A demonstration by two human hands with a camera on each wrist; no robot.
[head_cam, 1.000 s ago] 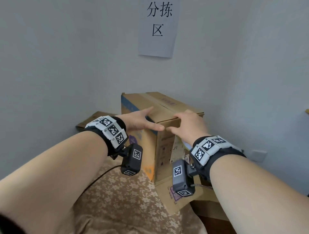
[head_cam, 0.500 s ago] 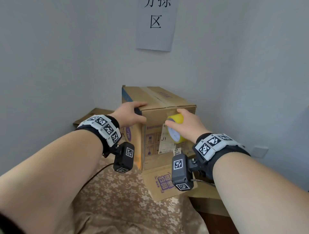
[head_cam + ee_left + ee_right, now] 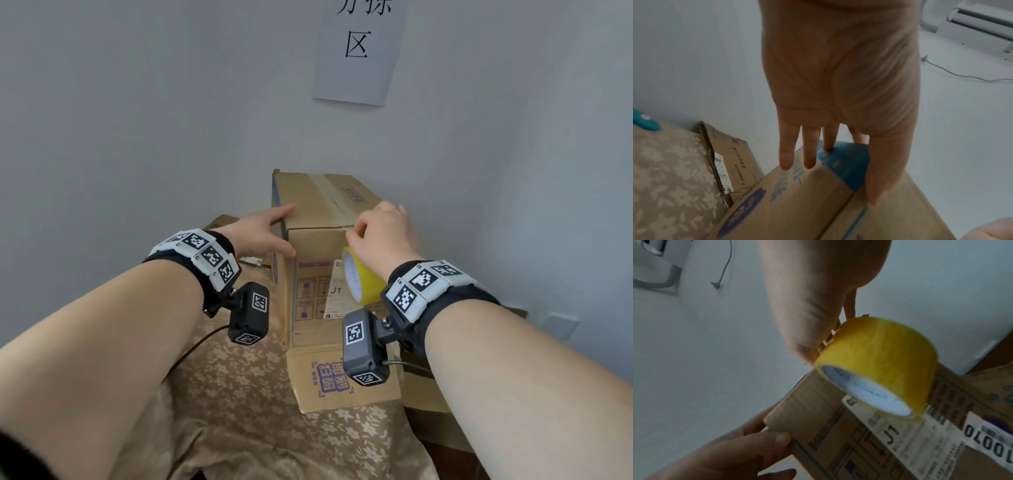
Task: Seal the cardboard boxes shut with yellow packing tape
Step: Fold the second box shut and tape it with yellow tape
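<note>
Box: a tall brown cardboard box (image 3: 318, 219) with purple and blue print stands mid-frame in the head view, on a beige flowered cloth (image 3: 239, 394), its lower flap folded out toward me.
My left hand (image 3: 263, 233): fingers straight, resting on the box's upper left corner; thumb on the front face, the other fingers along the blue-striped side, seen in my left wrist view.
My right hand (image 3: 380, 233): curled at the top front edge of the box, right of centre, gripping the tape.
Tape: a yellow roll of packing tape (image 3: 877, 363) with a white core hangs under my right hand, against the front face just above a white shipping label (image 3: 337, 294) marked J1.
Wall: a white paper sign (image 3: 356, 51) with black characters, upper centre.
Left background: another flat cardboard box (image 3: 729, 162) lies beside the cloth.
</note>
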